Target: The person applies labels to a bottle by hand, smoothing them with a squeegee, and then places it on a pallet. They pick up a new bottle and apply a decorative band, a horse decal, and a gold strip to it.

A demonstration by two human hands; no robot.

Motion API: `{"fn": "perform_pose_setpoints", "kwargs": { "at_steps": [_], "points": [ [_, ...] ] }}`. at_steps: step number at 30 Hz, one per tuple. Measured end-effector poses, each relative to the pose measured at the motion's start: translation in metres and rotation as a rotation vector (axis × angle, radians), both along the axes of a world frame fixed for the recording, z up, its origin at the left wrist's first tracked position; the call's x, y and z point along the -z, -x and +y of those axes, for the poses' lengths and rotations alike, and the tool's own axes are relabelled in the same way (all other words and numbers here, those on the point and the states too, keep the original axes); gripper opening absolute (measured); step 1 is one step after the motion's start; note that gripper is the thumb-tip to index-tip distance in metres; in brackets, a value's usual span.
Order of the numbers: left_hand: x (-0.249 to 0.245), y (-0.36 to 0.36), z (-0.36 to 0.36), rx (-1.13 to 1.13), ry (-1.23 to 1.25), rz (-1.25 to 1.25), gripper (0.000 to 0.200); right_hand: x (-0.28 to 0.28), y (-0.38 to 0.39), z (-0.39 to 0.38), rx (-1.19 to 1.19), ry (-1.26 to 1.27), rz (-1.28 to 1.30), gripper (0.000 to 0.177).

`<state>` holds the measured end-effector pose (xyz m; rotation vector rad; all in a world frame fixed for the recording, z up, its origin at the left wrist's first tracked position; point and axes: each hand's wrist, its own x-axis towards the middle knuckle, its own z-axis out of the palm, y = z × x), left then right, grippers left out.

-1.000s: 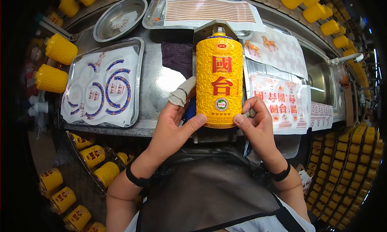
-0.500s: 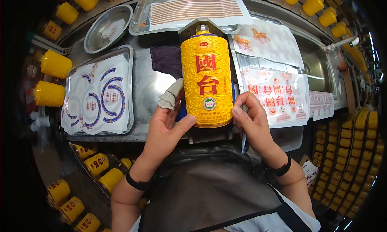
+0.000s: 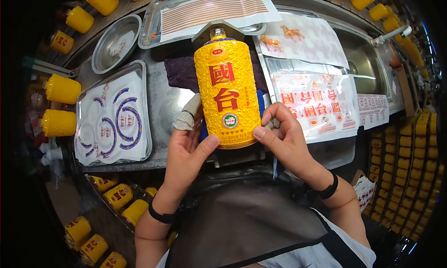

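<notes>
A yellow embossed bottle (image 3: pixel 240 96) with red characters, a green-and-white round emblem and a clear glass neck lies in the middle, its neck toward an angled metal rest (image 3: pixel 218 24). My left hand (image 3: pixel 190 140) holds its lower left side, thumb at the bottom edge, with a pale cloth covering on a finger. My right hand (image 3: pixel 284 133) grips the lower right edge between thumb and bent fingers, also with a finger covering. Blue material shows behind the bottle, and a dark purple cloth (image 3: pixel 179 75) lies under it.
Decal sheets with blue arcs (image 3: pixel 111 119) lie in a left tray. A round metal bowl (image 3: pixel 116 43), striped sheet (image 3: pixel 214 12), horse decals (image 3: pixel 302 40) and red character decals (image 3: pixel 314 105) surround the bottle. A sink (image 3: pixel 365 63) is at right; yellow bottles stand around.
The view has shifted and turned slightly, so the bottle and both hands appear further left, with the bottle a little more tilted. Both hands still hold its lower sides.
</notes>
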<state>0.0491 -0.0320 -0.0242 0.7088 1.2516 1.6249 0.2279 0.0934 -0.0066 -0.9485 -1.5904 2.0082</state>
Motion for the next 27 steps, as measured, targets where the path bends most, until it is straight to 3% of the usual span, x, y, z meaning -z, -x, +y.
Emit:
{"fn": "perform_pose_setpoints", "kwargs": {
  "at_steps": [13, 18, 27],
  "points": [
    [-0.001, -0.001, -0.001, -0.013, -0.008, -0.025, 0.071, -0.005, 0.003, -0.001, 0.006, -0.046, -0.065, 0.029],
    [0.006, 0.006, -0.004, -0.007, -0.042, -0.080, 0.057, -0.012, 0.001, 0.001, -0.027, 0.029, -0.053, 0.026],
    [0.008, 0.003, -0.005, -0.010, -0.064, -0.060, 0.066, -0.014, 0.001, -0.001, -0.018, 0.054, -0.049, 0.025]
  ]
}}
